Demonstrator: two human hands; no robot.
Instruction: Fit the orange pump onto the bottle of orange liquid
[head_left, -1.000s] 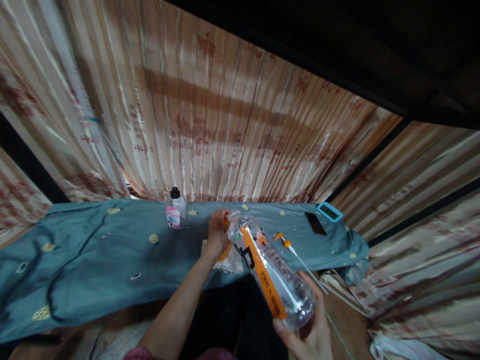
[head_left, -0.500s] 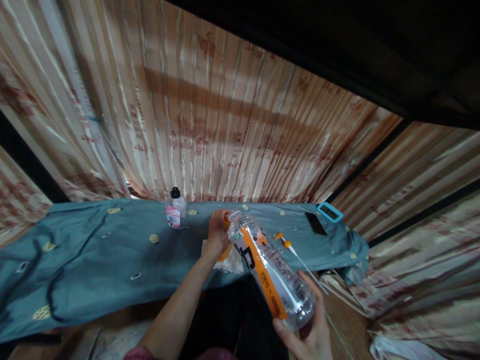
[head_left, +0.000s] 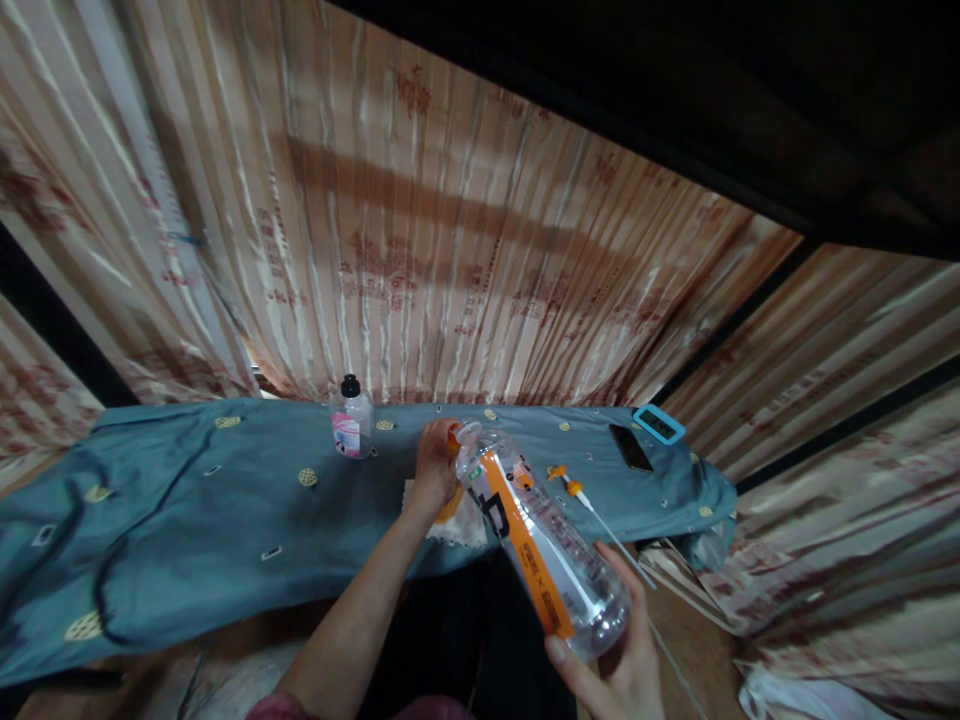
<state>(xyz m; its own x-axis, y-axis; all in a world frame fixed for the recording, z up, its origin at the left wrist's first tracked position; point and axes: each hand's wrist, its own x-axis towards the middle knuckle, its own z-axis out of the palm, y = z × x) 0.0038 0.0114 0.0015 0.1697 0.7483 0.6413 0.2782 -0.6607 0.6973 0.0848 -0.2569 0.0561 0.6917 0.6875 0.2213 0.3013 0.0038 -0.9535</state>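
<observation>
My right hand [head_left: 611, 655] grips the base end of a clear plastic bottle [head_left: 559, 560] with an orange and white label. The bottle is tilted, its open mouth pointing up and left toward my left hand. My left hand [head_left: 435, 465] is wrapped round an orange bottle [head_left: 448, 506], mostly hidden by the fingers, right beside the clear bottle's mouth. Beneath it lies a white cloth [head_left: 466, 528] with a scalloped edge. To the right, a dispenser pump [head_left: 574, 488] with an orange head and long thin tube lies across the table's front edge.
A small clear bottle [head_left: 352, 425] with a black cap and pink label stands left of my hands. A dark phone [head_left: 631, 447] and a blue-framed digital clock [head_left: 659, 424] lie at the right end. A green patterned cloth [head_left: 247, 510] covers the table; curtains [head_left: 450, 250] hang behind.
</observation>
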